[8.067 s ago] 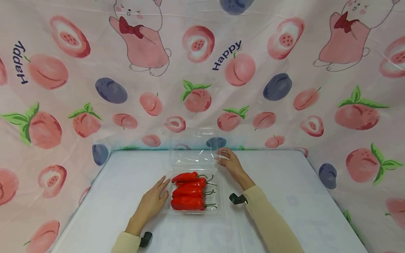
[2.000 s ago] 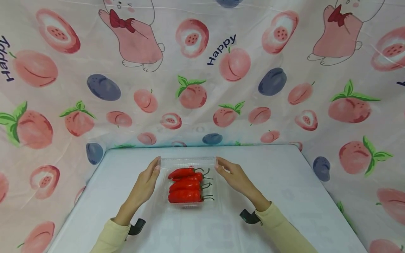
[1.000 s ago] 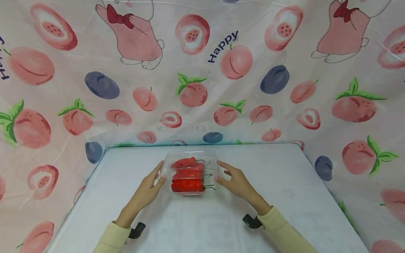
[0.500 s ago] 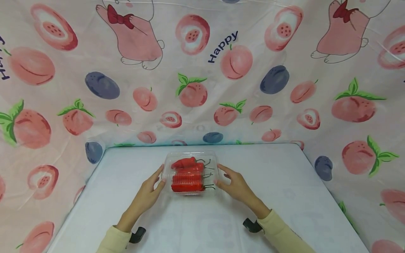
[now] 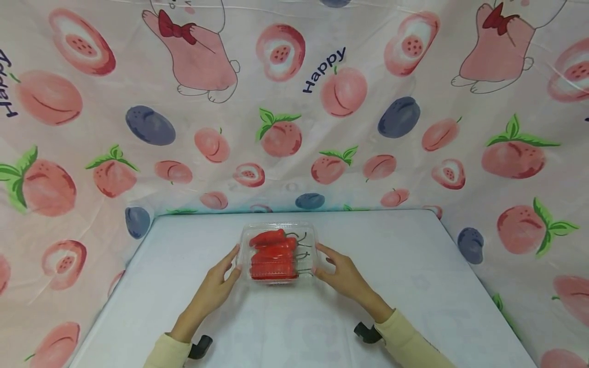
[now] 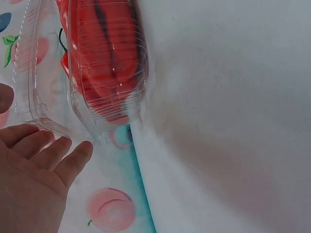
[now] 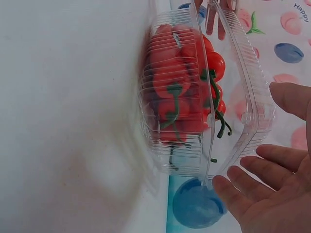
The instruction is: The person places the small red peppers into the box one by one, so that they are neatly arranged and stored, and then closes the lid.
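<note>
Near the back of the table, a clear plastic clamshell box [image 5: 304,228] holds several red peppers [image 5: 271,244] with green stems. Its hinged lid [image 7: 256,92] tilts over them, and a gap shows between lid and ribbed base [image 7: 182,167] in the right wrist view. My left hand [image 5: 212,290] is at the box's left side, its fairly straight fingers [image 6: 73,160] along the lid's edge. On the opposite side, my right hand [image 5: 348,280] has its extended fingers [image 7: 233,194] and thumb spread at the lid's edge. The pepper tips are blurred behind the ribbed plastic.
A white-covered table [image 5: 290,332] carries the box. Behind it and at both sides hangs a pink curtain [image 5: 294,102] printed with fruit and rabbits. Small black cameras sit at both wrists, below beige sleeves [image 5: 405,332].
The lid, standing upright at first, has swung forward and down over the peppers. Both hands have followed its edges toward me, and the left hand has moved from beside the base to the lid.
</note>
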Demonstrator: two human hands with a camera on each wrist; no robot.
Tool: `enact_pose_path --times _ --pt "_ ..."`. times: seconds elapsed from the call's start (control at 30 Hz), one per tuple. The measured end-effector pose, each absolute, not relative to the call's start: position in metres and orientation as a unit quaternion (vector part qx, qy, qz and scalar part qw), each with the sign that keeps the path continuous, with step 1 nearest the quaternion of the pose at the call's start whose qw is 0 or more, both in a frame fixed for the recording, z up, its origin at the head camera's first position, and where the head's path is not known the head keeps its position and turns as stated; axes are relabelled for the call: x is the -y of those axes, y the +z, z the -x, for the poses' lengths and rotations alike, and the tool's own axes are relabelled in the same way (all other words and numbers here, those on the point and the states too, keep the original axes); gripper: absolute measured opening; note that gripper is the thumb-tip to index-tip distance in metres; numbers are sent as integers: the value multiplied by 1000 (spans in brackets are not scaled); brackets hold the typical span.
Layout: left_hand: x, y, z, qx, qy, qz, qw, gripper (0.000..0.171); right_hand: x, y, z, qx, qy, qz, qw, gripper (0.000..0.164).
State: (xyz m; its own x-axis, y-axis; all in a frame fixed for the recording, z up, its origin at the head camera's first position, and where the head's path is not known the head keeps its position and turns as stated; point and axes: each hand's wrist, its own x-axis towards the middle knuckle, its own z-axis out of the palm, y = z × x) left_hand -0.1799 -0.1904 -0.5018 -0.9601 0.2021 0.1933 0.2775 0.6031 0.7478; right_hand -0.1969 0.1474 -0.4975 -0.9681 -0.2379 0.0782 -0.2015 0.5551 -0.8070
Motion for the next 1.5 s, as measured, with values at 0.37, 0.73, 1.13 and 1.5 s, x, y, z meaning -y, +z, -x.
enact_pose_path --times 0.37,0.73,1.13,1.5 --pt "190 -511 177 895 -419 146 56 56 -149 -504 193 -883 -452 125 34 67" --pt "192 -518 175 896 -410 152 72 55 -151 -512 193 -884 -446 138 12 65" --pt "191 -526 174 881 -456 109 53 60 -154 -529 200 -857 -504 107 24 44" --pt "190 -532 174 871 -488 51 25 47 -156 -531 200 -839 -530 103 72 47"
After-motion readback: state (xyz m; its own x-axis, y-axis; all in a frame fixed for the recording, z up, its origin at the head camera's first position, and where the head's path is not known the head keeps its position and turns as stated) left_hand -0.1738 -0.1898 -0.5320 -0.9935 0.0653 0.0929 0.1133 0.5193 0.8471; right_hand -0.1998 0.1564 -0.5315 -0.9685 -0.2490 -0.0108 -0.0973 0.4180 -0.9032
